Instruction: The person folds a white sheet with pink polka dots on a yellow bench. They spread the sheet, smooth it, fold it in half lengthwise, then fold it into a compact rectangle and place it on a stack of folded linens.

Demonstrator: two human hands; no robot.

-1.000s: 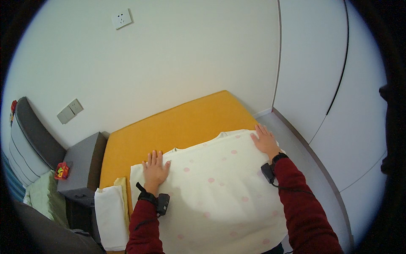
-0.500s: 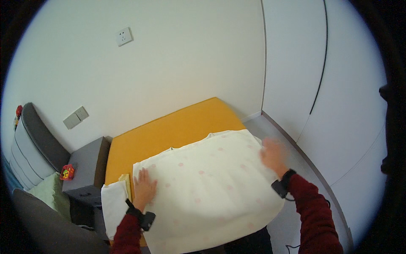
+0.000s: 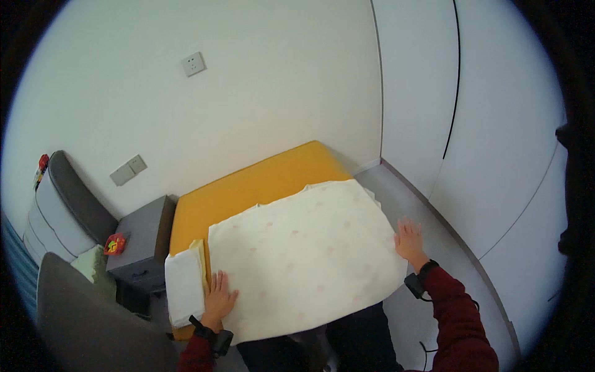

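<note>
A cream cloth with faint pink spots (image 3: 304, 254) lies spread over a mustard-yellow padded bench or bed top (image 3: 260, 180), its near edge hanging by my legs. My left hand (image 3: 220, 297) rests flat on the cloth's near left edge, fingers outstretched. At the cloth's right edge is my right hand (image 3: 410, 242), fingers spread, touching or just beside the rim; which of these I cannot tell. Neither hand grips anything. Left of the cloth sits a folded white cloth (image 3: 184, 288), with a folded pale yellow cloth (image 3: 198, 254) showing along its edge.
A grey nightstand (image 3: 145, 232) on the left bears a small red container with yellow pieces (image 3: 114, 243). Beyond it stands a grey headboard (image 3: 80, 198) with pillows. White cabinet doors (image 3: 496, 124) line the right side. A black cable (image 3: 426, 353) lies on the floor near my right arm.
My left hand has slid nearer along the cloth's left edge. My right hand, blurred before, has come lower and is now steady with fingers spread. The cloth's near edge sits farther from me.
</note>
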